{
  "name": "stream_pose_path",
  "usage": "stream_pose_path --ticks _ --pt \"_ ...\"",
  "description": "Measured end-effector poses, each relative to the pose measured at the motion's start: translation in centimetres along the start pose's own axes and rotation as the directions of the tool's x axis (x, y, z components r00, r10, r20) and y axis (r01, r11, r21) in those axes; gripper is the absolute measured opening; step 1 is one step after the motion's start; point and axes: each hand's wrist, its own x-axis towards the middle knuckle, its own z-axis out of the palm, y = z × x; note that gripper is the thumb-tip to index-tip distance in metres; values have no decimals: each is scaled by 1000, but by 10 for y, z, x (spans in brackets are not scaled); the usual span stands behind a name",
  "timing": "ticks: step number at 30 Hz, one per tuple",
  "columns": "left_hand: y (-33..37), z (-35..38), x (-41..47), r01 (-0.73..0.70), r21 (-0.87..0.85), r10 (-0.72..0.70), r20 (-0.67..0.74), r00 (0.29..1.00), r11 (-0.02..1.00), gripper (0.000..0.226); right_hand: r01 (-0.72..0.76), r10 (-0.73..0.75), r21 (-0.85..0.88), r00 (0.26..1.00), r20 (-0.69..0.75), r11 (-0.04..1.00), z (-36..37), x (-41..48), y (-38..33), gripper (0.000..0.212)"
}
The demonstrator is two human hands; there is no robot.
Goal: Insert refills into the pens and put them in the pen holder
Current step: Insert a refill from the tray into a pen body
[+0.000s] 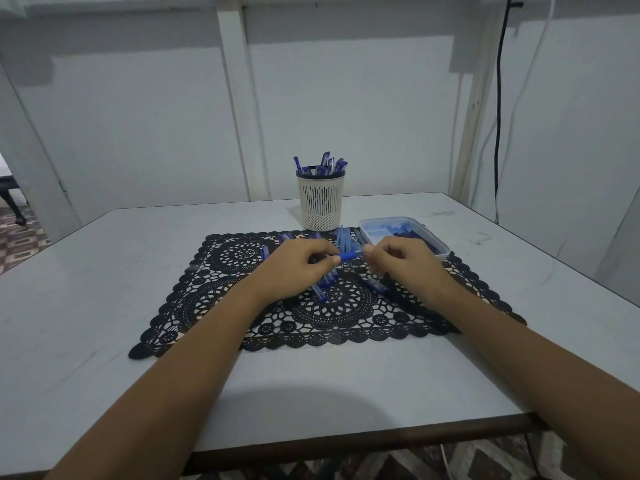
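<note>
Over the black lace placemat [207,299], my left hand [294,268] grips a blue pen [348,255] held level. Fingers of my right hand [405,261] pinch the pen's right end; what they hold there is too small to tell. Several blue pens [322,289] lie loose on the mat under and between my hands. More pale blue pen parts [344,237] lie just behind them. The cream slotted pen holder [321,202] stands upright behind the mat with several blue pens [325,164] in it.
A clear plastic tray [440,244] with blue pieces sits at the mat's far right corner, close to my right hand. The white table [86,271] ends at a dark front edge. A wall stands behind, with a black cable [498,98] at right.
</note>
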Motion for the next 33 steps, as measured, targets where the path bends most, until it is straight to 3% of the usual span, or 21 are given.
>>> stream_pose_path --ticks 2,5,11,15,19,22,24,27,31,33 --pt "1 0 0 2 -1 -2 -1 1000 1000 19 4 -5 -91 1000 -13 996 -2 1 1 27" --pt "2 -2 0 9 -4 -9 7 1000 1000 19 17 -17 -1 998 63 1000 -5 2 0 2" --pt "5 -2 -2 -21 29 20 34 999 999 21 41 -27 -133 994 107 990 -4 1 2 24" --pt "6 -2 -2 -23 23 22 33 999 999 21 32 -25 -40 988 151 999 -4 1 0 10" --pt "5 -2 -2 -25 42 22 63 998 999 22 39 -17 -155 989 144 987 -6 2 3 26" --pt "6 -3 -2 -18 32 17 52 998 999 21 52 -33 -104 985 170 993 -7 3 3 2" --pt "6 -3 -2 -23 29 22 55 998 999 20 93 -69 -146 984 162 985 -8 3 3 5" --pt "5 -3 -3 -32 33 30 68 997 999 21 72 -41 -242 991 131 968 -8 3 3 28" --pt "5 -2 -3 -27 36 25 65 998 999 21 86 -56 -183 984 167 979 -9 1 1 12" --pt "4 -2 -3 -29 50 26 68 997 998 21 85 -49 -227 986 158 970 -8 2 2 22"
